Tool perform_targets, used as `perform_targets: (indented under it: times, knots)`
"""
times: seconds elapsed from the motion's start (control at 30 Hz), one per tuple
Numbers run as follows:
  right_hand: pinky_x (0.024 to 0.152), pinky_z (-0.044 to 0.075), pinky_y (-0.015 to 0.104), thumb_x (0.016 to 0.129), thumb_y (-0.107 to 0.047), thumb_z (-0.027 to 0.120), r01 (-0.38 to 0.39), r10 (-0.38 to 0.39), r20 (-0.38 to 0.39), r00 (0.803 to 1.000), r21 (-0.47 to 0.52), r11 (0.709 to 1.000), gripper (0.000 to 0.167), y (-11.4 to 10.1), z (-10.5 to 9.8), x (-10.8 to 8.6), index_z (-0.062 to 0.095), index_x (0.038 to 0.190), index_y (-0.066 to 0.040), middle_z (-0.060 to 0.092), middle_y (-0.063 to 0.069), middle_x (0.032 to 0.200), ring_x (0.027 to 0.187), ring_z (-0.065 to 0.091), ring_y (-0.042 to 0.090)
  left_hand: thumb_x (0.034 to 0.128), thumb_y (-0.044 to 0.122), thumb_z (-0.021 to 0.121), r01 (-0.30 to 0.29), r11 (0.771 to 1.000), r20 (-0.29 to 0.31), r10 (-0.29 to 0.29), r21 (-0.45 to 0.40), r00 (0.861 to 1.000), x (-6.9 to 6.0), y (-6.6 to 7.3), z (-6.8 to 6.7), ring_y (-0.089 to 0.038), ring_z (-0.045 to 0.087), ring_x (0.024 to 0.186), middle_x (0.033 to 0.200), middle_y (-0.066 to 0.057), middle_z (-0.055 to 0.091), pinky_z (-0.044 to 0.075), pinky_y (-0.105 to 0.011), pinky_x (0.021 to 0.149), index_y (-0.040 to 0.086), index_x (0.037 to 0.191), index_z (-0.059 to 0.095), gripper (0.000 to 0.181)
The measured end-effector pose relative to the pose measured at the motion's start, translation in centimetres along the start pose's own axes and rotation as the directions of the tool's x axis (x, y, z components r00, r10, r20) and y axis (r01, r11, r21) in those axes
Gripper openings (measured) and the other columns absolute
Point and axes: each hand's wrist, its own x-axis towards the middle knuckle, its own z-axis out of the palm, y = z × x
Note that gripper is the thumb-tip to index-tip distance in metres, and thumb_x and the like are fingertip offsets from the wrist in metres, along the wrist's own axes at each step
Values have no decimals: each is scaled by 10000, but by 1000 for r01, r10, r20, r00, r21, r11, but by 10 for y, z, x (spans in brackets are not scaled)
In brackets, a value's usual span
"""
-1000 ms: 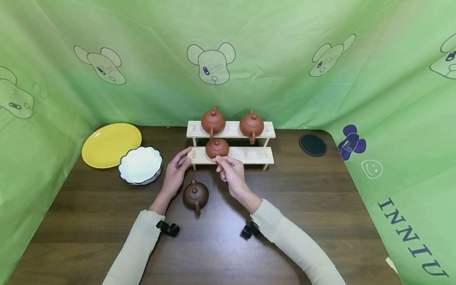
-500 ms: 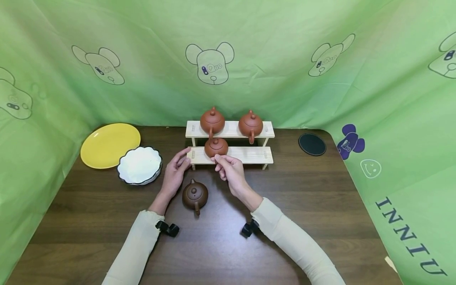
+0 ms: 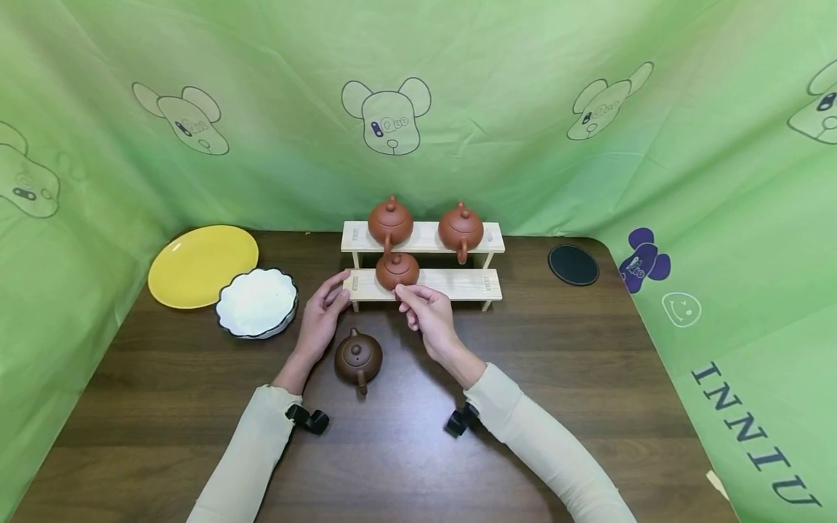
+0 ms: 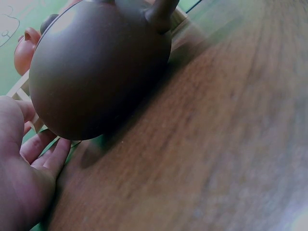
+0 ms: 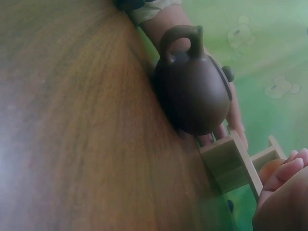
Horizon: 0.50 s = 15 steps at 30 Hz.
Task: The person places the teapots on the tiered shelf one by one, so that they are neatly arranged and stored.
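A small reddish-brown teapot [image 3: 396, 269] stands on the lower shelf of a two-step wooden rack [image 3: 451, 284]. My right hand [image 3: 428, 317] holds it, thumb and forefinger pinching its near side; the fingertips cover the pinched part. My left hand [image 3: 319, 322] rests against the rack's left end, thumb and fingertips touching the lower shelf's edge, fingers fairly straight. Between the forearms a dark brown teapot [image 3: 357, 359] sits upright on the table. Its loop handle points toward me in the right wrist view, where the right fingers [image 5: 284, 174] show at the edge.
Two more reddish teapots stand on the upper shelf, a left one [image 3: 390, 222] and a right one [image 3: 461, 226]. At the left lie a yellow plate [image 3: 189, 269] and a white scalloped bowl [image 3: 257, 303]. A black round coaster [image 3: 573, 265] is at the right. Green cloth [image 3: 281, 174] surrounds the table.
My right hand has shifted very slightly to the right, still at the small teapot. The left hand and the teapots stay in place.
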Motion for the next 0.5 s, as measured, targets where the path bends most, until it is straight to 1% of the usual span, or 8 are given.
perform_targets:
  times: [0.13,0.3,0.5]
  knots:
    - [461,364,123,1056,-65,748,3,-3,-17,1000,13,1000,202,1,-3,-1,800,882,-154,664,-53,666,511,484,4,1160,103,598,3,1000,4,-3,-1,1000,1,0,0,-36,634,1333,1591,-189,610,566,-190,1071,40,1598,581,443]
    - [464,349,122,1053,-36,739,-12,13,-29,999,34,999,216,1,-6,-4,784,886,-166,651,-52,661,512,476,1,1162,106,595,4,1000,0,-4,3,1000,1,-1,0,-59,635,1342,1584,-190,617,568,-192,1068,45,1598,583,440]
    - [464,346,123,1048,-9,735,-18,19,-34,999,36,999,214,1,-10,-9,780,902,-158,660,-54,661,507,472,0,1160,92,591,5,1000,-2,-5,-5,1000,1,-1,1,-8,649,1287,1561,-221,627,572,-188,1058,36,1598,580,442]
